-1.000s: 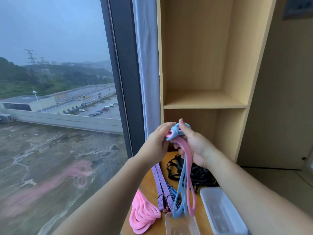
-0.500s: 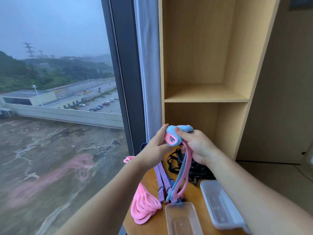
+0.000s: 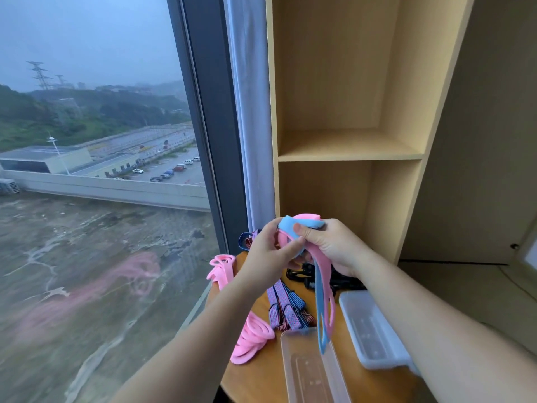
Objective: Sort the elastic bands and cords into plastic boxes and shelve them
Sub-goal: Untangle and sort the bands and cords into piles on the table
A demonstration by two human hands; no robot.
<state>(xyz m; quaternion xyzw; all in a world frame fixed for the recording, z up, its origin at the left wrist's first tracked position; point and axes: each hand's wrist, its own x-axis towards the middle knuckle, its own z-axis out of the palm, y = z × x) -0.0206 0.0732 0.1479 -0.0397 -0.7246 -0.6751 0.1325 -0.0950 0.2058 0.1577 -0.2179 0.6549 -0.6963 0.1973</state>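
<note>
Head view: my left hand (image 3: 270, 251) and right hand (image 3: 328, 245) meet in front of the lower bay of the shelf (image 3: 348, 146). Both grip the folded top of the pink and blue bands (image 3: 324, 286), right thumb pressing the blue fold, left fingers curled round the pink part. From that grip the loose loops hang almost straight down, long axis near vertical, tips over the far end of the clear box (image 3: 308, 373) on the surface (image 3: 261, 379). I judge a straight lowering suits, and both hands are equally near.

Shelf bay (image 3: 348, 146) open frontward; pink cords (image 3: 252, 338) crowd desk (image 3: 258, 381).
</note>
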